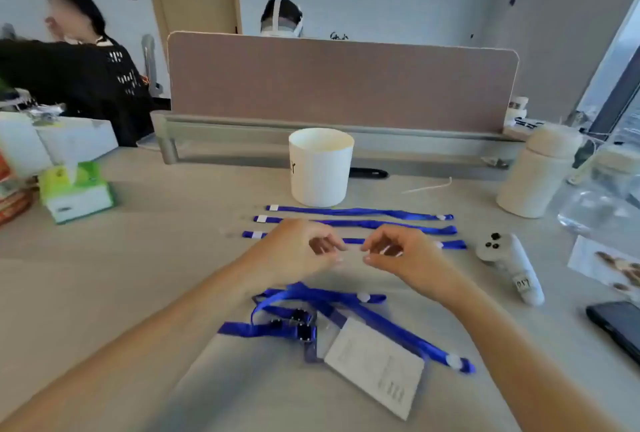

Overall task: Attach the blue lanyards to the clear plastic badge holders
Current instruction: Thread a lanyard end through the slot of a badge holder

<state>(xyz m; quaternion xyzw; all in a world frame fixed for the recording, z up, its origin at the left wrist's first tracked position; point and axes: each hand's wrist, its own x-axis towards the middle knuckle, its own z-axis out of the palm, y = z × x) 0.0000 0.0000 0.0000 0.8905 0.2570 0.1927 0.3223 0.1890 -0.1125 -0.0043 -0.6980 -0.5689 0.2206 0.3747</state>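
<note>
Three blue lanyards lie in straight rows across the desk, the far one (360, 212), the middle one (381, 225) and the near one (450, 244). My left hand (298, 251) and my right hand (398, 255) hover over the near row, fingertips pinched and almost touching. A thin, pale, see-through piece (353, 249) bridges the fingertips; it is too blurred to name. Closer to me lies a tangle of blue lanyards with black clips (301, 324). A clear badge holder with a white card (377, 366) is joined to that tangle.
A white paper cup (320, 166) stands behind the rows, in front of a brown desk divider (343, 81). To the right lie a white controller (509, 262), a cream bottle (536, 172), a photo (609, 265) and a black phone (616, 327). A green tissue box (76, 192) sits left.
</note>
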